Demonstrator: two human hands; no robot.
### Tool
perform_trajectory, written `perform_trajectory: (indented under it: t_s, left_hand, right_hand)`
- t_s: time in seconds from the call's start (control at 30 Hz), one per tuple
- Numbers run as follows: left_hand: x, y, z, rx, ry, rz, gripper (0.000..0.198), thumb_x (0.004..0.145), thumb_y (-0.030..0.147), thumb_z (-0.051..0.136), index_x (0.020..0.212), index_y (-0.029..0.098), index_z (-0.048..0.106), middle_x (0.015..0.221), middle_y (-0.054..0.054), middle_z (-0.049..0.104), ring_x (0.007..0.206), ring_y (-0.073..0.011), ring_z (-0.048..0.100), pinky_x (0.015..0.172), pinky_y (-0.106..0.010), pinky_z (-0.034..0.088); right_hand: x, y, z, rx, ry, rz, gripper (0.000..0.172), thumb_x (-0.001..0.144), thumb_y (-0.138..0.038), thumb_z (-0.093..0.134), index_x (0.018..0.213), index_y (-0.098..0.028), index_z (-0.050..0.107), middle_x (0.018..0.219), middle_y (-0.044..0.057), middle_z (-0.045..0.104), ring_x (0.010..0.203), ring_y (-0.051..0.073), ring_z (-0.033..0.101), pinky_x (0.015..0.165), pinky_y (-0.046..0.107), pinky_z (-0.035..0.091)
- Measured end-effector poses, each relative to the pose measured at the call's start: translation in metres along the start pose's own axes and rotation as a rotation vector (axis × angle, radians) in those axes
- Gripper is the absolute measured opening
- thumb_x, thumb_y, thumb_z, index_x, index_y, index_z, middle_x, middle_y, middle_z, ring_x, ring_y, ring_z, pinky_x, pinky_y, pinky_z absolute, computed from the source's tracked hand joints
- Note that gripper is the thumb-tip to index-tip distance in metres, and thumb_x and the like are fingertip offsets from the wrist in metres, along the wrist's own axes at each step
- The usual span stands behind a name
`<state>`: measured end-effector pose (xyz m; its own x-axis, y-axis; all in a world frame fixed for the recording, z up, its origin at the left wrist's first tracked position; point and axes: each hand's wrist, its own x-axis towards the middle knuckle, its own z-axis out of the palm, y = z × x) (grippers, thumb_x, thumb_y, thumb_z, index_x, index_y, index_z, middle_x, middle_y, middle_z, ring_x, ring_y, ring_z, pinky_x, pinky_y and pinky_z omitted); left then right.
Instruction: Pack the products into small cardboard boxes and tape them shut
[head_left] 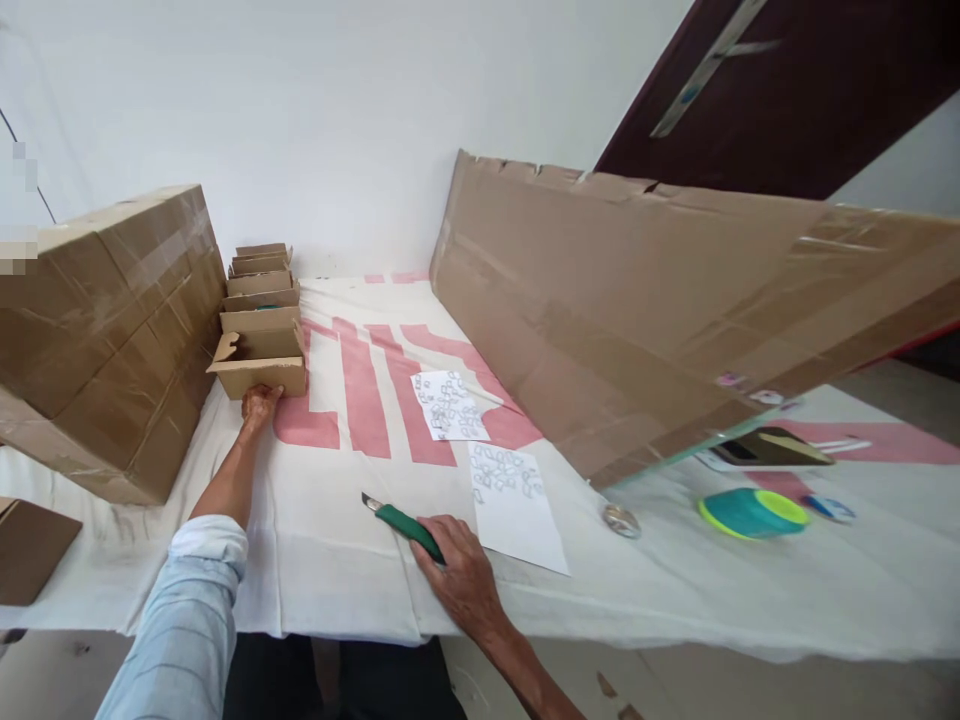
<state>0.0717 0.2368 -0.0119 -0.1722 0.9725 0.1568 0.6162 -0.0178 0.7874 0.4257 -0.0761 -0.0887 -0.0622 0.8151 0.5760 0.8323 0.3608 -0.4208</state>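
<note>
My left hand [259, 405] reaches far forward and touches the front of the nearest small cardboard box [259, 372], the first in a row of several small open boxes [260, 290]; its fingers curl against the box base. My right hand [459, 570] rests on the white cloth near the table's front edge, closed on the handle of a green utility knife [405, 522] whose blade end points left. Two printed paper sheets [450, 405] [514, 500] lie just beyond the right hand.
A large taped carton [105, 330] stands at the left. A long flat cardboard carton [660, 300] leans across the right. A tape roll [621, 520], a teal and yellow lid [754, 512] and a phone [765, 447] lie on the cloth [337, 560]. A cardboard piece [30, 545] sits at far left.
</note>
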Motion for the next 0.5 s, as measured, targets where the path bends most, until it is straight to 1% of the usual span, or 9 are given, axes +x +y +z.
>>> perform_trajectory:
  t_s: [0.07,0.13,0.2,0.23,0.3,0.37,0.43,0.5]
  left_hand:
    - [-0.004,0.005,-0.002,0.031,0.005,-0.026,0.025,0.095,0.041,0.078,0.092,0.017,0.074,0.098,-0.006,0.079,0.101,-0.0254,0.075,0.098,-0.045,0.059]
    - [-0.014,0.008,-0.007,0.043,-0.005,-0.022,0.017,0.087,0.035,0.081,0.084,0.02,0.074,0.089,-0.007,0.08,0.101,-0.0291,0.076,0.096,-0.043,0.058]
    - [-0.032,0.009,-0.015,0.038,-0.032,0.002,0.011,0.08,0.03,0.081,0.082,0.02,0.075,0.084,-0.007,0.079,0.097,-0.0316,0.076,0.093,-0.041,0.058]
    - [-0.044,0.009,-0.019,0.031,-0.048,0.016,0.01,0.079,0.028,0.08,0.082,0.02,0.075,0.083,-0.006,0.079,0.094,-0.0313,0.076,0.091,-0.041,0.059]
    - [-0.075,0.007,-0.03,0.015,-0.072,0.044,0.01,0.078,0.027,0.079,0.084,0.02,0.077,0.085,-0.005,0.08,0.09,-0.0288,0.077,0.09,-0.04,0.06]
    - [-0.112,0.003,-0.043,0.0,-0.073,0.063,0.014,0.078,0.027,0.079,0.09,0.02,0.079,0.091,-0.006,0.082,0.09,-0.0264,0.077,0.09,-0.038,0.062]
    - [-0.154,-0.002,-0.058,-0.004,-0.05,0.065,0.02,0.079,0.027,0.081,0.098,0.021,0.08,0.101,-0.007,0.083,0.096,-0.0258,0.078,0.09,-0.036,0.063]
    - [-0.194,-0.007,-0.075,0.007,-0.007,0.053,0.025,0.081,0.029,0.083,0.105,0.022,0.081,0.109,-0.009,0.083,0.101,-0.0262,0.078,0.085,-0.035,0.063]
  right_hand:
    - [0.001,-0.001,-0.001,-0.002,0.005,-0.003,0.018,0.105,-0.027,0.058,0.121,-0.023,0.066,0.105,0.009,0.071,0.097,0.029,0.064,0.086,0.042,0.051]
    - [0.002,-0.001,-0.001,-0.005,0.003,-0.001,0.017,0.106,-0.028,0.058,0.12,-0.023,0.066,0.104,0.009,0.071,0.096,0.028,0.064,0.086,0.042,0.051]
    - [0.003,0.0,-0.002,-0.006,-0.005,-0.001,0.017,0.107,-0.029,0.057,0.12,-0.023,0.065,0.104,0.009,0.071,0.095,0.028,0.064,0.087,0.042,0.052]
    - [0.003,0.0,-0.002,-0.004,-0.008,-0.003,0.017,0.107,-0.03,0.056,0.12,-0.024,0.065,0.104,0.009,0.071,0.095,0.028,0.064,0.087,0.042,0.052]
    - [0.001,0.001,-0.003,0.004,-0.001,-0.019,0.018,0.108,-0.032,0.055,0.12,-0.024,0.065,0.104,0.009,0.071,0.096,0.028,0.064,0.087,0.043,0.052]
    - [-0.002,0.003,-0.004,0.014,0.016,-0.048,0.018,0.108,-0.034,0.054,0.117,-0.024,0.066,0.102,0.009,0.071,0.095,0.029,0.065,0.087,0.043,0.052]
    - [-0.007,0.005,-0.006,0.019,0.03,-0.08,0.02,0.108,-0.037,0.054,0.116,-0.024,0.067,0.1,0.009,0.071,0.093,0.03,0.064,0.087,0.044,0.052]
    - [-0.011,0.008,-0.007,0.025,0.027,-0.105,0.022,0.107,-0.04,0.055,0.115,-0.024,0.068,0.099,0.011,0.072,0.091,0.031,0.065,0.087,0.046,0.052]
